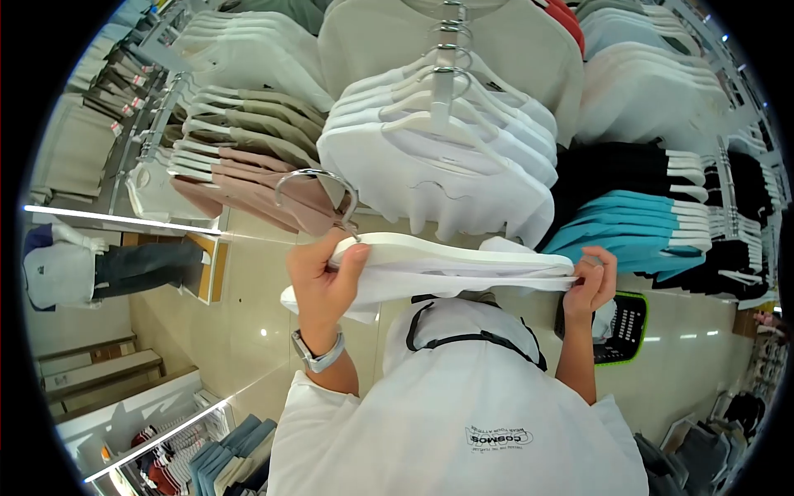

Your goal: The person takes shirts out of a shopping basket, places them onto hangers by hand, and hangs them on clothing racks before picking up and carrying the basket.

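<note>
Clothes racks (445,87) are seen around a shiny floor (256,326). One white hanger (463,252) with a white shirt (413,283) is held near the hanging white shirts (459,186). Near its hook (347,194), it is gripped by the left hand (324,277); its far end is pinched by the right hand (593,281).

"COSMOS" (506,439) on wearer's wht T-shirt (447,397), smaller txt around it illegible
</note>
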A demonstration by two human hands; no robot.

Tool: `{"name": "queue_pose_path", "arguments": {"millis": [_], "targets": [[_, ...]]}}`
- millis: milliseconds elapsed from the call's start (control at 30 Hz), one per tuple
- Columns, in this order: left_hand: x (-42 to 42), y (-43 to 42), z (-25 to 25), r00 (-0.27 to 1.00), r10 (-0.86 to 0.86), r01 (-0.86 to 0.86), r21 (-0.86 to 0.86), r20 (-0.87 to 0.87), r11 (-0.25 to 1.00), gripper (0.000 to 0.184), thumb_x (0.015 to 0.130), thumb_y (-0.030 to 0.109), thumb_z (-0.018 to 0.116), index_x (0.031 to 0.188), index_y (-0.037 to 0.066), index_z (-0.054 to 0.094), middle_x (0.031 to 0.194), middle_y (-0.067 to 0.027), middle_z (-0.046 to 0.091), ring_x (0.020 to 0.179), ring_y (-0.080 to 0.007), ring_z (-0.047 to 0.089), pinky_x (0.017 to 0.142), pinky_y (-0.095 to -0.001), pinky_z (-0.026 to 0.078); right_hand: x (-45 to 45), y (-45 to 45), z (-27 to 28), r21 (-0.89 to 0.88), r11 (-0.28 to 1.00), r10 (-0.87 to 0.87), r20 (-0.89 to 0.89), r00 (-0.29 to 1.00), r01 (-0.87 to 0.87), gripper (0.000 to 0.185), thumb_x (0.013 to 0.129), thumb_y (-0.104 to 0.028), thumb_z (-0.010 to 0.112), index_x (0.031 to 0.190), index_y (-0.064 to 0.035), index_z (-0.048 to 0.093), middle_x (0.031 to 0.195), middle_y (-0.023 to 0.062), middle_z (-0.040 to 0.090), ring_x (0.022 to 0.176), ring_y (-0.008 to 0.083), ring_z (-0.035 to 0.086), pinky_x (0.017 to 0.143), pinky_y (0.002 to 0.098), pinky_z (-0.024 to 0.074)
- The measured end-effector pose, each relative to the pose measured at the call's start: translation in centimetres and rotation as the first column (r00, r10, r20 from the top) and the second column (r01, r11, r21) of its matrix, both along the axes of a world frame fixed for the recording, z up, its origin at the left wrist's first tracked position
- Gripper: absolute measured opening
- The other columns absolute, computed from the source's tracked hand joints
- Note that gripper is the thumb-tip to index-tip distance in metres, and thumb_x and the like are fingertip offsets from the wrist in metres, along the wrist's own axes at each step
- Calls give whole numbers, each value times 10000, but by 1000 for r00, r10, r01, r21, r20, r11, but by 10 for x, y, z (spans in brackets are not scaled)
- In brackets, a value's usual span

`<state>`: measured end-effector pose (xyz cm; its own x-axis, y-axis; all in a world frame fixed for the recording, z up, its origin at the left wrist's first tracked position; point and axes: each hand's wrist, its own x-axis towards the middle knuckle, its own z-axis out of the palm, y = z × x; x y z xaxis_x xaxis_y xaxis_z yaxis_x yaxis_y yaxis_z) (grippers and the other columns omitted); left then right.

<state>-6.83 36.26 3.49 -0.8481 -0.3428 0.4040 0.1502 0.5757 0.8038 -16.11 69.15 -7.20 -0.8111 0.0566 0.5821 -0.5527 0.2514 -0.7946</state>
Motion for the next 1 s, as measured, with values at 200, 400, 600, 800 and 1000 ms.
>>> {"name": "queue_pose_path", "arguments": {"millis": [200, 400, 600, 800, 1000], "targets": [[-5, -3, 2, 999, -35, 35, 5, 20, 999, 336, 841, 270, 654, 674, -2, 547, 501, -13, 354, 479, -90, 298, 426, -242, 264, 4, -1, 22, 101, 994, -18, -133, 991, 32, 236, 919, -133, 446, 805, 35, 566, 560, 6, 475, 476, 48, 365, 456, 218, 271], [-8, -7, 6, 989, -114, 121, -74, 97, 990, 284, 799, 224, 678, 662, 4, 561, 479, -25, 378, 442, -99, 329, 416, -251, 261, 10, 3, 48, 188, 982, 48, -101, 994, -28, 83, 783, -61, 569, 744, 10, 582, 599, 50, 549, 517, 172, 476, 518, 278, 367], [-13, 4, 5, 959, -277, 283, -136, 60, 949, 238, 699, 184, 748, 644, 27, 577, 465, -49, 391, 402, -146, 339, 401, -265, 256, 19, -39, 106, 146, 753, 637, 84, 766, -642, 287, 654, -7, 610, 940, 8, 605, 846, 116, 622, 726, 284, 585, 689, 338, 457], [-19, 6, -1, 964, -262, 265, -70, 52, 962, 301, 683, 243, 783, 633, 33, 573, 457, -47, 376, 392, -157, 328, 397, -267, 256, 3, -30, 59, 387, 685, 468, 416, 780, -617, 280, 749, -17, 614, 1027, -19, 586, 903, 118, 626, 818, 329, 591, 732, 366, 456], [-54, 16, -17, 942, -328, 335, -136, 70, 933, 350, 677, 313, 788, 640, 36, 578, 460, -75, 405, 383, -202, 361, 399, -273, 288, -1, -53, 55, 393, 711, 388, 472, 792, -583, 146, 826, -97, 618, 948, -21, 590, 798, 130, 605, 670, 314, 558, 583, 348, 431]]}}
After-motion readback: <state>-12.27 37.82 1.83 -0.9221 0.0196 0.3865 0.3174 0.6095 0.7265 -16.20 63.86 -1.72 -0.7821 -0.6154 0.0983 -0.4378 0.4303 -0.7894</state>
